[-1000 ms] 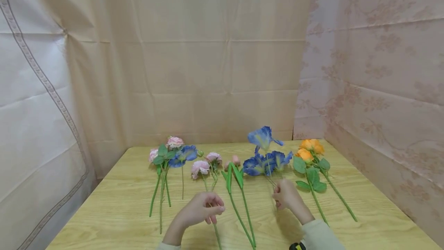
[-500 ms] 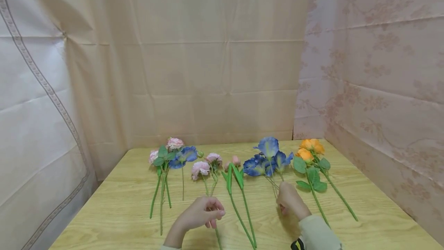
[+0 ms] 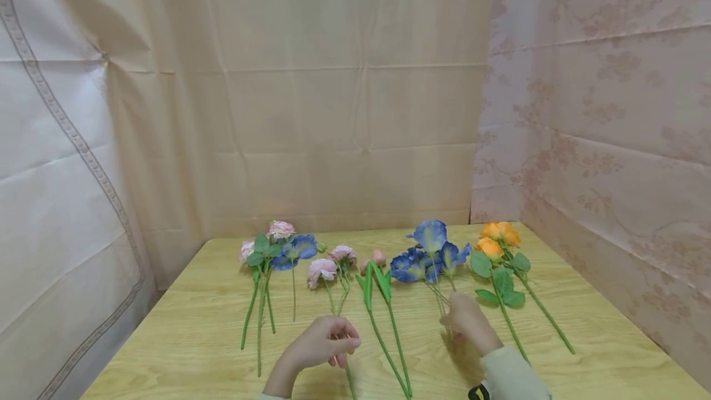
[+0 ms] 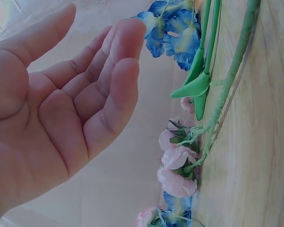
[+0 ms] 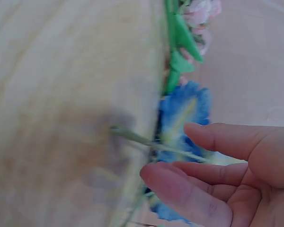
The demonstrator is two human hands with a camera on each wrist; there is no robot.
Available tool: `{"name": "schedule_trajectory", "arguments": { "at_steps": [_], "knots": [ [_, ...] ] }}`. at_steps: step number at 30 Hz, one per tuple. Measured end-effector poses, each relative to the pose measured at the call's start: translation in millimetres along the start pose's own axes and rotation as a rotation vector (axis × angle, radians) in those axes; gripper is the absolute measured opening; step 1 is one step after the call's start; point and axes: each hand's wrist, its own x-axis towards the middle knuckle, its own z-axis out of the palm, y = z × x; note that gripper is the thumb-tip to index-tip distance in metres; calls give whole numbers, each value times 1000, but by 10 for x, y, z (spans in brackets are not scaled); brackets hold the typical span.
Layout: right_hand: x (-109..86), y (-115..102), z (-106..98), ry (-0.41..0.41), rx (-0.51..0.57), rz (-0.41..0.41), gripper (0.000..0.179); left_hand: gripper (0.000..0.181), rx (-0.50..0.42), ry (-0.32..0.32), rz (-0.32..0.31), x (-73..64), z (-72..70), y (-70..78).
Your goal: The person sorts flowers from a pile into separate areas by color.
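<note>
My left hand (image 3: 324, 339) hovers above the stem of a pink flower (image 3: 321, 270). In the left wrist view its fingers (image 4: 125, 45) are loosely bent and hold nothing. Over the table, my right hand (image 3: 468, 321) is at the stems of several blue flowers (image 3: 430, 236), whose heads lie bunched together. The right wrist view shows its thumb and fingers (image 5: 184, 189) apart, with a thin green stem (image 5: 137, 138) running through the gap between them. Between the hands lie two tulips (image 3: 383, 286) with green leaves; their pale pink heads are partly hidden.
Orange roses (image 3: 490, 242) lie to the right on the wooden table (image 3: 183, 326). At the left are a pink-and-white flower (image 3: 280, 229) and another blue flower (image 3: 300, 245). Cloth curtains (image 3: 344, 110) hang behind and on both sides.
My right hand has lowered a blue flower onto the other blue ones, and its fingers now stand apart around the stem. My left hand has hardly moved.
</note>
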Motion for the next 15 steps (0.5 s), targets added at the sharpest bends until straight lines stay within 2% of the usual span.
{"name": "schedule_trajectory", "arguments": {
  "at_steps": [4,7,11,15],
  "knots": [
    [-41,-104,-73,1,7,-1,39,15,35,45,11,-9,-72,55],
    [-87,-175,-121,-18,-2,2,42,18,81,129,10,-11,-193,93],
    [-135,-237,-143,-50,11,3,35,20,166,323,-25,-38,-415,87],
    [-156,-275,-124,-84,45,11,31,14,266,544,-132,-113,-630,-4]
  ]
}}
